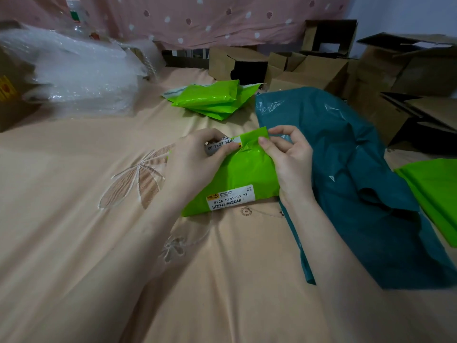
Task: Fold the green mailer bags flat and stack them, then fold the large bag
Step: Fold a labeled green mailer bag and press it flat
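Landmark: the green mailer bag (243, 173) lying on the peach bedspread (86, 243) at the middle of the view, white barcode label (231, 198) on its near end.

Far left of it and further back: a heap of clear bubble wrap (74, 70), well apart from the bag.

Left hand (197, 159) lay on the bag's left side; thumb and fingers were curled, pinching the folded far edge at a second white label (223, 144).

Beyond the bag, apart from it: a stack of folded green mailer bags (212, 99).

Right hand (288, 157) was at the bag's right edge; thumb and forefinger pinched the raised green flap (254, 136), the other fingers loosely curled.

Just right of the bag, under the right wrist: the large teal bag (346, 169), spread out and crumpled.

Behind the teal bag: open cardboard boxes (321, 70).

Far right of the bag: another green bag (435, 194), cut off by the frame edge.
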Demonstrator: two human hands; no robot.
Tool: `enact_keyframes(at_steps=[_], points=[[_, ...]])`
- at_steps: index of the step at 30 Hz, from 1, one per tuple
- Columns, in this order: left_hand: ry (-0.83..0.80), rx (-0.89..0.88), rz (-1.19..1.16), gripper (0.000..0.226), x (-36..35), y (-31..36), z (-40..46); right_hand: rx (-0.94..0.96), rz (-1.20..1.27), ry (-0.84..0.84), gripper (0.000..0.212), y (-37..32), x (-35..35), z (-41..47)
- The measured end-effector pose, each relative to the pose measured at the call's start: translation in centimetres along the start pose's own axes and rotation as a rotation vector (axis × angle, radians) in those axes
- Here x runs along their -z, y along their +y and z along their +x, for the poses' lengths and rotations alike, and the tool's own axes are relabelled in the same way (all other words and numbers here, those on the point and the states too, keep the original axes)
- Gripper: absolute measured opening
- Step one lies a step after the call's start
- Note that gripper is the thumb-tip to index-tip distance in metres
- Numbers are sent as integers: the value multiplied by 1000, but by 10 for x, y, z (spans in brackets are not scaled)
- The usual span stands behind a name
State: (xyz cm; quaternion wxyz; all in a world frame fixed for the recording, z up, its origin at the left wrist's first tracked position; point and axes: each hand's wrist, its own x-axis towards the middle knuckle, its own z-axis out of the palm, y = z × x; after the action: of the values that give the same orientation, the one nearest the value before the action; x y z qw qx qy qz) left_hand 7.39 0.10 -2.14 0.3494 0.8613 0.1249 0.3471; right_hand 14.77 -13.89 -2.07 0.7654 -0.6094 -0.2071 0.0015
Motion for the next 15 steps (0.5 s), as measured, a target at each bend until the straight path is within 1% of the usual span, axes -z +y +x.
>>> enact_keyframes(at_steps=[3, 6, 8, 12, 15], points=[[11, 64, -83, 17, 1, 2, 1, -11, 12, -31, 13, 1, 0, 0], [40, 87, -204, 15, 4, -2, 2, 62, 5, -46, 8, 1, 3, 1], [54, 73, -294, 14, 7, -8, 4, 92, -3, -77, 10, -1, 5, 1], [75, 3, -410, 14, 9, -14, 3, -10, 44, -165, 14, 1, 5, 2], [67, 23, -471, 15, 8, -14, 2, 1, 17, -176, 9, 1, 7, 2]])
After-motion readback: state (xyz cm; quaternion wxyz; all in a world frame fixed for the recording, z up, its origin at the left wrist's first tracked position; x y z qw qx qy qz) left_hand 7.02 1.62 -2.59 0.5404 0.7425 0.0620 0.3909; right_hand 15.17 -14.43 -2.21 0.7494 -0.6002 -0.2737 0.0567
